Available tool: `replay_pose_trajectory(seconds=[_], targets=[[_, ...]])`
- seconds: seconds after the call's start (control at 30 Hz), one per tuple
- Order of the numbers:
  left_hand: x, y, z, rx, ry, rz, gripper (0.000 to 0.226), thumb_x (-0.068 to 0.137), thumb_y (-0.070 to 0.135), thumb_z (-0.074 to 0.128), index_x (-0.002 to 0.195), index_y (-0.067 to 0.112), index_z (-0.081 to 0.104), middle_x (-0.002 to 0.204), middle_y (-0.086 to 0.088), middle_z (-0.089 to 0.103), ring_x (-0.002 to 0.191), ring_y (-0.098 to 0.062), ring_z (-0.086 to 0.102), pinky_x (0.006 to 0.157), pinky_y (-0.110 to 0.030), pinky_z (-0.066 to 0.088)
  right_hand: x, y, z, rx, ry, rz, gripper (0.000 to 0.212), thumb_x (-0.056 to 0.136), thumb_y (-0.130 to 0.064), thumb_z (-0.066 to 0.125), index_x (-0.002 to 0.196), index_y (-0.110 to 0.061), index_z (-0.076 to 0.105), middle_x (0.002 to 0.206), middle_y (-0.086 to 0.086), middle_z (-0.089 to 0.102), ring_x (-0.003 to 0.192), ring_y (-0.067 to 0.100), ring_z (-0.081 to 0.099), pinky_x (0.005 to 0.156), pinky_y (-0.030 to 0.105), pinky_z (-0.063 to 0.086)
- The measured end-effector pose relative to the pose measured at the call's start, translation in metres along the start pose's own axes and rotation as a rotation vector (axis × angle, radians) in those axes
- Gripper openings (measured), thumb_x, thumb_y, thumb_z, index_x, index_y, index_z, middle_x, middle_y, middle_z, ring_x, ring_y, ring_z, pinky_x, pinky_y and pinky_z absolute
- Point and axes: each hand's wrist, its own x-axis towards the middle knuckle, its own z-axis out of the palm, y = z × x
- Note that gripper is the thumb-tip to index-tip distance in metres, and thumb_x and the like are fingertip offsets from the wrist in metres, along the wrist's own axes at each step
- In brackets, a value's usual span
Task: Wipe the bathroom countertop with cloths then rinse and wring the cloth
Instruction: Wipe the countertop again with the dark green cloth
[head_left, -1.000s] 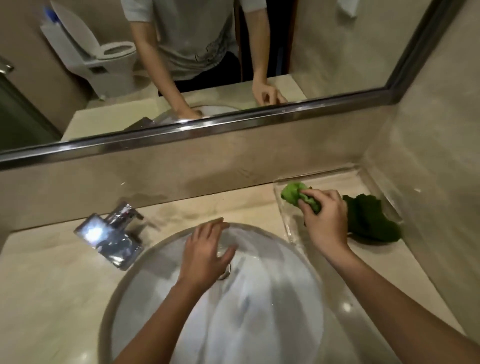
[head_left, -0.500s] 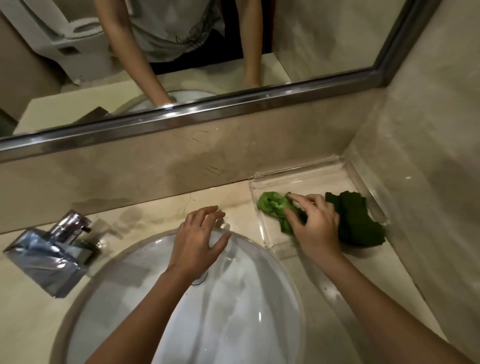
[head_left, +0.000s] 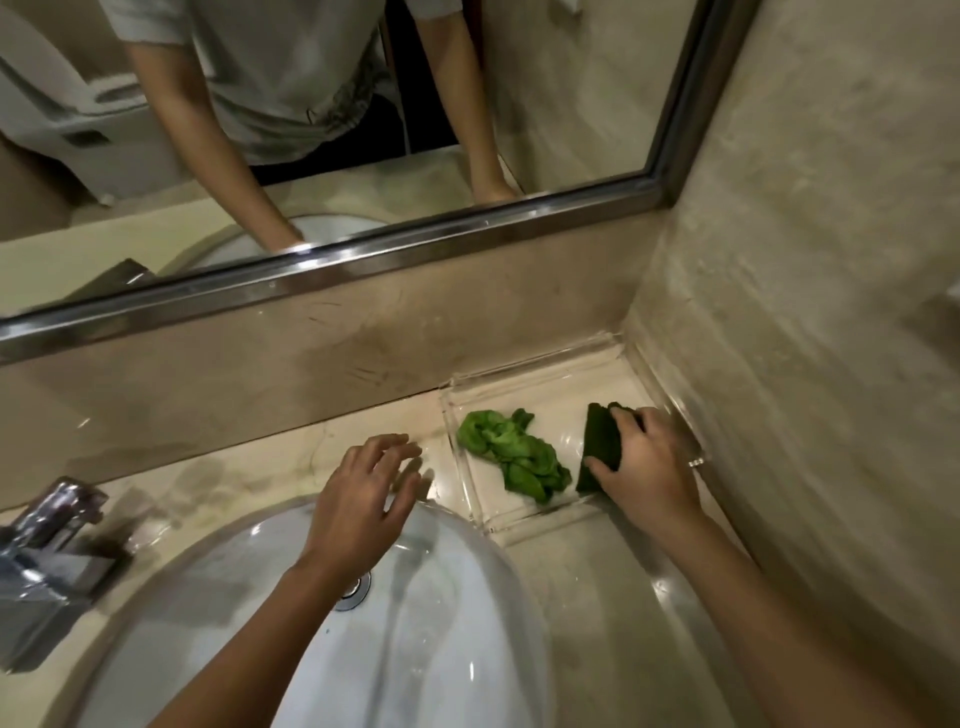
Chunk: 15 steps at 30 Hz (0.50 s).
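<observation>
A crumpled light green cloth (head_left: 511, 454) lies loose in a clear tray (head_left: 530, 379) at the back right corner of the beige countertop (head_left: 249, 467). Beside it, to the right, a dark green cloth (head_left: 602, 441) sits in the same tray, and my right hand (head_left: 649, 462) closes over it, thumb on its near edge and fingers on its top. My left hand (head_left: 363, 499) hovers with spread fingers over the far rim of the white sink (head_left: 431, 649), holding nothing.
A chrome faucet (head_left: 47, 545) stands at the left of the sink. A mirror with a metal frame (head_left: 363, 254) runs along the back wall. The side wall (head_left: 805, 312) closes the counter on the right. The drain (head_left: 353, 592) shows under my left wrist.
My right hand has let go of the light green cloth, which now lies in the tray, and moved right onto the dark green cloth. The view has shifted left and down.
</observation>
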Motion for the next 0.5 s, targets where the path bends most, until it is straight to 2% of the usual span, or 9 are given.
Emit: replay_pose_trajectory(seconds=[0.13, 0.27, 0.4, 0.5], targets=[[0.0, 0.001, 0.007, -0.009, -0.025, 0.009, 0.042, 0.092, 0.042, 0.039, 0.11, 0.014, 0.064, 0.116, -0.002, 0.06, 0.096, -0.022, 0.058, 0.075, -0.03, 0.047, 0.009, -0.005, 0.005, 0.013, -0.016, -0.024, 0.056, 0.083, -0.031, 0.066, 0.134, -0.019, 0.046, 0.132, 0.008, 0.04, 0.12, 0.028, 0.033, 0.093, 0.041, 0.042], [0.001, 0.002, 0.009, -0.029, -0.027, -0.002, 0.043, 0.092, 0.043, 0.038, 0.11, 0.015, 0.064, 0.116, -0.001, 0.059, 0.096, -0.022, 0.057, 0.075, -0.031, 0.047, 0.013, -0.003, 0.01, 0.086, 0.062, -0.091, 0.035, 0.082, -0.013, 0.066, 0.117, -0.013, 0.062, 0.118, 0.01, 0.051, 0.109, 0.029, 0.042, 0.088, 0.036, 0.041], [0.0, 0.005, 0.0, -0.021, -0.034, 0.008, 0.038, 0.092, 0.042, 0.039, 0.111, 0.019, 0.063, 0.114, 0.005, 0.059, 0.095, -0.017, 0.059, 0.07, -0.029, 0.048, 0.01, 0.001, 0.007, 0.254, 0.153, -0.156, 0.032, 0.076, 0.003, 0.068, 0.106, -0.009, 0.068, 0.102, 0.007, 0.059, 0.096, 0.029, 0.053, 0.081, 0.036, 0.048], [-0.005, 0.006, -0.012, -0.042, -0.035, 0.002, 0.042, 0.091, 0.044, 0.035, 0.112, 0.02, 0.061, 0.111, 0.007, 0.06, 0.092, -0.014, 0.06, 0.066, -0.029, 0.048, -0.001, -0.004, -0.004, 0.384, 0.233, -0.227, 0.03, 0.074, 0.002, 0.072, 0.101, -0.011, 0.07, 0.095, 0.002, 0.062, 0.088, 0.022, 0.057, 0.079, 0.031, 0.047]])
